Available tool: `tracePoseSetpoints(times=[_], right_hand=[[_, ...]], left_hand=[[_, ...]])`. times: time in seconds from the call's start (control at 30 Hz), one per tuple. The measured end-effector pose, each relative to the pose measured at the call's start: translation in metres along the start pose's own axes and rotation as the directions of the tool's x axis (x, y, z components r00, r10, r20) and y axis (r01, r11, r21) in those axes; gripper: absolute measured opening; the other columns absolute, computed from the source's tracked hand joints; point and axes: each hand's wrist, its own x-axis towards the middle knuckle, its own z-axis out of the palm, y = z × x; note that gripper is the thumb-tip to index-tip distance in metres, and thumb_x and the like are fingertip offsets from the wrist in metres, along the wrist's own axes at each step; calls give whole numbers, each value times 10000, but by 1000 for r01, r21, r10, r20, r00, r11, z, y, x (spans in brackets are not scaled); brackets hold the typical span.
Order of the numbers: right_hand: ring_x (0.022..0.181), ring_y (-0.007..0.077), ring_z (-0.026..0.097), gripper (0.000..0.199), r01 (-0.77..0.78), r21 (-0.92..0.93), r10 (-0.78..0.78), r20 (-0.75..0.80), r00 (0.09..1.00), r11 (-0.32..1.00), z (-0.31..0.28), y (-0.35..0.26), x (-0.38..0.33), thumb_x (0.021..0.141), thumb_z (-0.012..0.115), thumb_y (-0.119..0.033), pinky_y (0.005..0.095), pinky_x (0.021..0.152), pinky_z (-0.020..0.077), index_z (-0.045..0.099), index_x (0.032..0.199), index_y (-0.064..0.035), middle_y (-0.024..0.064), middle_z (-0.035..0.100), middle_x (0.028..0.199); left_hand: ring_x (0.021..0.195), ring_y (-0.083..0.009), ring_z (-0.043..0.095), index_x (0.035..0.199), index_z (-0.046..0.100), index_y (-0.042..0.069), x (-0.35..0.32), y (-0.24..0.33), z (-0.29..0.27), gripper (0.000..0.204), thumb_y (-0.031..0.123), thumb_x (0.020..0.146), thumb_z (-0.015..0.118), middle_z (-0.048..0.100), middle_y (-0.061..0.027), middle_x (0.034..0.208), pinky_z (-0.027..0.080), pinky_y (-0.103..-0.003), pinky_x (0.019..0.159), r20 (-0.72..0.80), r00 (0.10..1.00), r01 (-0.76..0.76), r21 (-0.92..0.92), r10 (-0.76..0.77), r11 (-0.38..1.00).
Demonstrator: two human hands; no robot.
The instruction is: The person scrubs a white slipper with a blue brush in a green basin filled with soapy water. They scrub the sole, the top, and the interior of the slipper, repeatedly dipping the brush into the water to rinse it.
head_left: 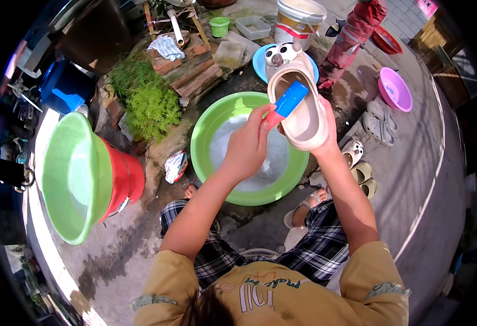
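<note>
My right hand (328,129) grips a pale pink clog (309,130) by its heel end and side, toe pointing away from me. Cartoon eyes and a nose decorate the clog's toe. Closed round the red handle of a scrubbing brush (292,96), my left hand (252,142) holds the brush's blue back over the clog's opening. The bristles are hidden beneath it. Below both hands stands a green basin (199,157) with cloudy, sudsy water. The clog is above the basin's right side, and past its toe lies a blue basin (259,64).
Another green basin (51,187) leans against a red bucket (127,173) at left. Grey clogs (377,127), a matching decorated clog (352,152) and olive clogs (364,176) lie at right. Beyond are a purple basin (395,89), stacked bricks (192,68) and a white bucket (298,24).
</note>
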Motion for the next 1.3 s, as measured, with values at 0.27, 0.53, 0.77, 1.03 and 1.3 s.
tracePoseSetpoints(times=[0.27, 0.53, 0.77, 1.03, 1.3], right_hand=[[1079, 266, 485, 476, 45, 142, -28, -123, 992, 989, 17, -10, -3, 833, 472, -444, 505, 880, 397, 451, 1228, -181, 68, 494, 1215], [1014, 232, 536, 416, 163, 108, -130, -267, 955, 981, 2, -15, 3, 770, 594, -299, 434, 882, 425, 516, 1143, -134, 60, 565, 1092], [1035, 223, 510, 813, 368, -424, -529, -369, 764, 827, 3, 36, 7, 761, 576, -66, 347, 840, 457, 78, 1394, -179, 114, 435, 1224], [1029, 294, 512, 448, 216, 111, -122, -545, 829, 970, 9, -21, 2, 793, 544, -331, 481, 888, 402, 501, 1164, -84, 121, 530, 1141], [1018, 280, 529, 523, 239, 60, -181, -487, 855, 969, 8, 6, 4, 775, 590, -253, 437, 854, 452, 392, 1240, -118, 115, 518, 1130]], left_hand=[[489, -38, 339, 987, 525, 28, 7, -12, -21, 200, 208, 912, 480, 391, 42, 603, 293, -208, 439, 362, 912, 304, -280, -193, 911], [549, -73, 381, 1325, 401, 142, -9, 7, -5, 516, 106, 838, 570, 464, -6, 645, 355, -218, 542, 184, 982, 12, -221, 30, 975], [540, -120, 468, 1338, 392, 221, -8, 11, 11, 536, 153, 836, 568, 587, -82, 699, 409, -252, 553, 198, 980, 0, -61, 12, 998], [514, -141, 488, 1327, 413, 216, -21, -12, 21, 536, 155, 824, 588, 555, -85, 625, 419, -272, 537, 192, 981, -8, 45, -1, 999], [502, -150, 496, 1314, 434, 169, -14, 1, 28, 544, 137, 801, 616, 554, -74, 650, 415, -275, 497, 38, 976, -215, 75, 213, 974]])
